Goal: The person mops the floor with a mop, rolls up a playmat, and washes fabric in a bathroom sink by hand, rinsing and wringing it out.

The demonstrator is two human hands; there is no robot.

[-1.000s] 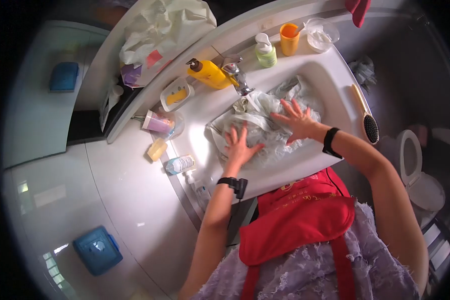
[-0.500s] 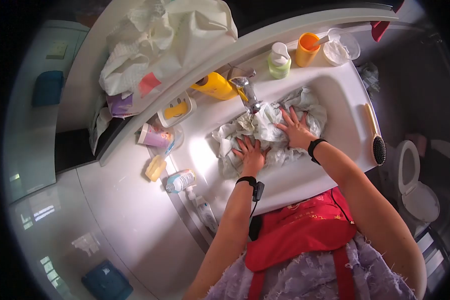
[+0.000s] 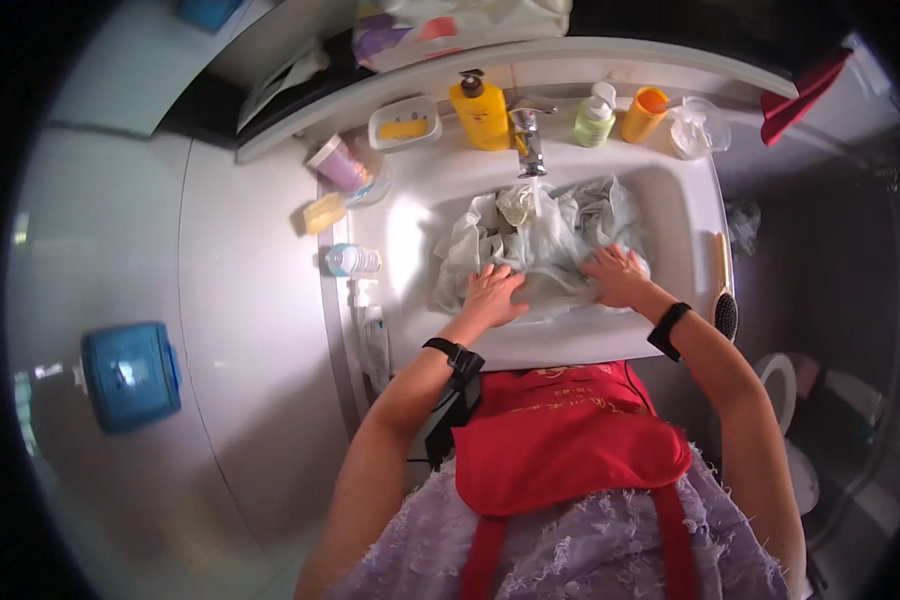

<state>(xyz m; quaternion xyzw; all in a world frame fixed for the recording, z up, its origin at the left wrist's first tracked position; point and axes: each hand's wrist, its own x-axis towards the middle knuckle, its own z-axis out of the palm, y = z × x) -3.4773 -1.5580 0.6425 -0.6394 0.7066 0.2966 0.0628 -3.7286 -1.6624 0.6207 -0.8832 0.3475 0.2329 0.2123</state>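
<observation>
A pale, soaked cloth lies bunched across the white sink basin. My left hand rests on the cloth's near left part, palm down with fingers apart. On its near right part lies my right hand, also palm down and spread. Neither hand grips the cloth; some fingertips are hidden in its folds. From the chrome faucet above, a thin stream of water runs onto the cloth. A cream-coloured frilly bit shows among the folds just left of the stream.
Along the back ledge stand a yellow pump bottle, a green pump bottle, an orange cup and a soap dish. A hairbrush lies on the right rim. At left are a paper cup and a small bottle.
Both hands have drawn back toward the near side of the basin over the cloth. A water stream now shows below the faucet. The camera view has turned and shifted.
</observation>
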